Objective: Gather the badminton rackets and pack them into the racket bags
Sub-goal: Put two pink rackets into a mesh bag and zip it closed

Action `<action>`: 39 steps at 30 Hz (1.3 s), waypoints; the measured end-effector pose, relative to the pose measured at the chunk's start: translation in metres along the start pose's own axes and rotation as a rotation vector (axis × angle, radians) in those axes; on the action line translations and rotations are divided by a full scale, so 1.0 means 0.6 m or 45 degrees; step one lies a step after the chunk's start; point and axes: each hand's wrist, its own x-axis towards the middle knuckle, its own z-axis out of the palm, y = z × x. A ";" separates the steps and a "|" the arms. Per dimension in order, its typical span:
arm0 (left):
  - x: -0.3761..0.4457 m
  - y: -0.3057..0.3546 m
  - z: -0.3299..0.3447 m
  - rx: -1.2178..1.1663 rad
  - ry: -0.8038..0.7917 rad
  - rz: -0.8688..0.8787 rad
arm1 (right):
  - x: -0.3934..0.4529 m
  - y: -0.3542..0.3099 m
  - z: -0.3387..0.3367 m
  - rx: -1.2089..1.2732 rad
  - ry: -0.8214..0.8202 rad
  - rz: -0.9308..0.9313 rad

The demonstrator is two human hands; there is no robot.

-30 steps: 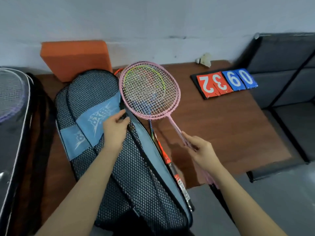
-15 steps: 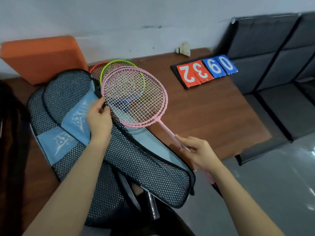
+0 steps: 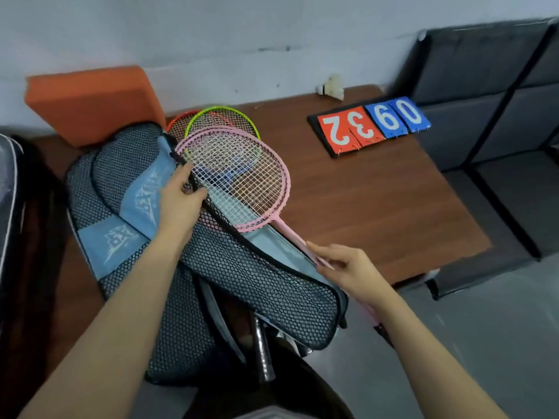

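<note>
- Running from upper left to lower right, the pink racket [image 3: 242, 182] has its head toward the wall and its handle toward the person; the head lies partly over the open edge of the mesh racket bag [image 3: 260, 279] on the wooden table [image 3: 378, 207].
- The left hand [image 3: 178, 204] pinches the bag's dark zipper edge, lifting the flap just beside the pink frame.
- The right hand [image 3: 348, 267] holds the pink shaft between thumb and fingers, near the bag's lower end.
- A green racket [image 3: 223, 111] and an orange racket [image 3: 178, 119] lie under the pink head, heads toward the wall.
- A black grip [image 3: 263, 352] sticks out of the bag's bottom opening.
- White lettering marks the bag's blue panel [image 3: 133, 219]; it is too stylised to read.
- The score flip board [image 3: 372, 125] shows 3, 2 on red cards and 0, 9 on blue, upside down to the viewer.
- A shuttlecock [image 3: 331, 87] sits by the wall; an orange foam block [image 3: 90, 101] leans behind the bag.
- Against half a second ago, the pink head sits lower and further into the bag mouth, with the right hand closer to the bag.
</note>
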 end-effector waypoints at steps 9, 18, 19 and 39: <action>0.001 -0.006 -0.007 0.043 -0.104 -0.072 | -0.019 0.014 -0.005 0.087 -0.093 0.092; -0.067 -0.019 0.054 0.381 -0.149 -0.127 | -0.011 0.021 0.012 -0.108 -0.197 0.015; -0.082 -0.021 0.064 0.384 -0.110 -0.173 | -0.011 0.024 0.017 -0.083 -0.208 0.032; -0.142 -0.046 0.081 0.249 -0.235 0.024 | 0.035 0.012 0.037 -0.056 -0.292 0.050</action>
